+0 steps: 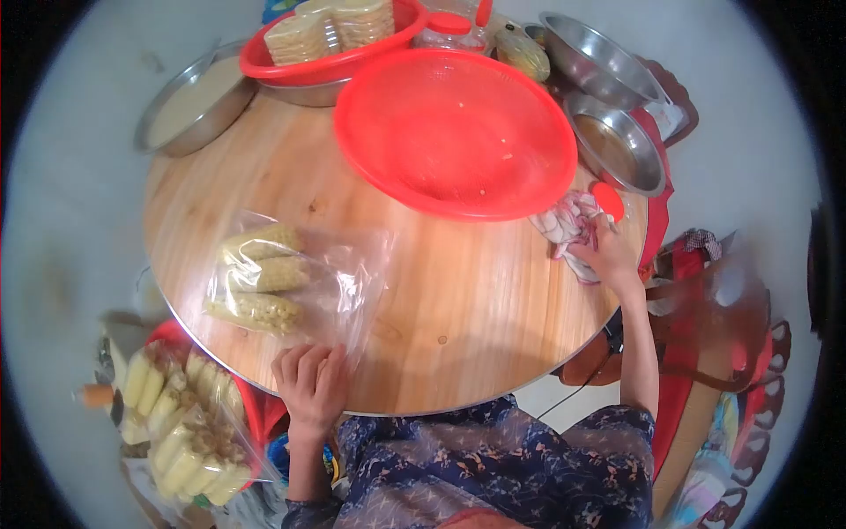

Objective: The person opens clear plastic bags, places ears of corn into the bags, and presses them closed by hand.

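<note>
On the round wooden table, a clear plastic bag lies flat at the left with three pale corn cobs inside. My left hand rests at the table's front edge by the bag's lower corner, fingers curled; whether they pinch anything is hidden. At the right edge my right hand is closed on a crumpled pink and white cloth. A round red lid lies just beyond those fingers.
A large red basket stands at the back centre. Metal bowls are at the back right, another bowl at the back left. A red basin holds stacked pale food. Bagged corn sits below left.
</note>
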### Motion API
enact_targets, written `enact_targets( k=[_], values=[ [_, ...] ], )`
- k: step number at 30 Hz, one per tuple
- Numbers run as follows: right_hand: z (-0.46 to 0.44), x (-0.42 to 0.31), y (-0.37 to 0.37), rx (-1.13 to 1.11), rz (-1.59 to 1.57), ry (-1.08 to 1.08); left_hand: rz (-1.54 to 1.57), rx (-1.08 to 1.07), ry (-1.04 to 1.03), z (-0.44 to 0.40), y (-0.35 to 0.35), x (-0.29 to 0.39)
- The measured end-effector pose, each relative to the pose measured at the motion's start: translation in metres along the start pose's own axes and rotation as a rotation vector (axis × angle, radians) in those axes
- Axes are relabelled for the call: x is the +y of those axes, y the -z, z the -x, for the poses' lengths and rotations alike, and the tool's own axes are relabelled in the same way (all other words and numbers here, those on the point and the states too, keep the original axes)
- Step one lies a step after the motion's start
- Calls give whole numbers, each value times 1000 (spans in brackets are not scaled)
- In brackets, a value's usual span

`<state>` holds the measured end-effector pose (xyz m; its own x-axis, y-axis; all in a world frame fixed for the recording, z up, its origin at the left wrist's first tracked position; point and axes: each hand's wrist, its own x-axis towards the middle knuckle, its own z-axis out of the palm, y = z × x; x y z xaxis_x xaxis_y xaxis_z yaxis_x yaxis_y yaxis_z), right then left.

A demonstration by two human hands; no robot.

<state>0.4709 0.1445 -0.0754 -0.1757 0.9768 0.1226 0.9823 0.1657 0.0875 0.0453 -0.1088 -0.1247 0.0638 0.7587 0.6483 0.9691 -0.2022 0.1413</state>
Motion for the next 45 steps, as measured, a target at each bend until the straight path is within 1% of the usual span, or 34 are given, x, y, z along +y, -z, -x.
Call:
enact_targets(
  k=[1,2,6,8,9,11,12,13,15,16,18,19,21,23,25,26,27,28,29,30,32,33,35,37,38,40,41,42,43,44,45],
  values=[
    [-10,25,-30,-8,-315,-15,-6,1,2,1,0,0],
    [-17,37,-46,-20,-629,-30,-13,6,7,0,1,1],
    [-9,28,-29,17,-678,-64,15,9,17,1,1,4],
    [-5,31,-24,81,-623,88,20,15,10,0,1,5],
    [-3,30,-19,94,-623,85,28,-9,22,-3,4,6],
    [3,17,2,256,-505,178,24,-9,29,-4,6,8],
    [2,5,16,337,-432,139,40,-33,25,-4,6,8],
    [-3,-11,31,366,-433,138,57,-56,17,-6,5,9],
    [-11,-36,52,62,-1288,-217,53,-33,-16,-6,3,8],
    [-20,-40,54,81,-1296,-208,56,-33,-30,-4,3,7],
    [-42,-46,51,-458,-1533,-284,39,-40,-45,-3,6,7],
    [-50,-49,43,-459,-1530,-268,30,-30,-38,-7,8,8],
    [-68,-58,26,-730,-1610,-386,86,-9,1,-7,16,17],
    [-75,-65,19,-776,-1643,-326,64,30,29,-3,14,18],
    [-70,-60,1,-639,-1819,-314,80,51,-9,-6,11,16],
    [-63,-66,4,-627,-1902,-345,51,49,1,-5,11,15],
    [-56,-72,9,-606,-1909,-332,18,55,13,-5,11,14],
    [-48,-77,14,-583,-1890,-368,18,75,-3,-7,11,14],
    [-40,-78,17,-553,-1873,-407,16,65,23,-8,15,13],
    [-34,-75,14,-519,-1884,-398,17,56,45,-12,15,12],
    [-26,-71,5,-595,-1966,-296,38,87,32,-18,14,9],
    [-23,-67,7,-573,-1976,-287,53,104,48,-21,12,7],
    [-11,-59,22,-655,-1950,-205,41,113,35,-28,9,6],
    [0,-55,32,-678,-1950,-238,151,97,125,-35,10,11],
    [4,-51,30,-621,-1951,-232,136,92,157,-37,12,16],
    [11,-48,22,-527,-1936,-214,609,74,388,-46,13,26],
    [16,-58,22,-586,-1914,-192,847,84,492,-48,8,29],
    [25,-73,35,-449,-1924,-224,1091,113,587,-53,3,35],
    [31,-81,43,-318,-1925,-246,1230,135,711,-60,3,44],
    [35,-81,39,-328,-1891,-230,1364,186,836,-65,5,52],
    [35,-84,38,-322,-1879,-190,1277,214,787,-63,-4,50]
  ],
)
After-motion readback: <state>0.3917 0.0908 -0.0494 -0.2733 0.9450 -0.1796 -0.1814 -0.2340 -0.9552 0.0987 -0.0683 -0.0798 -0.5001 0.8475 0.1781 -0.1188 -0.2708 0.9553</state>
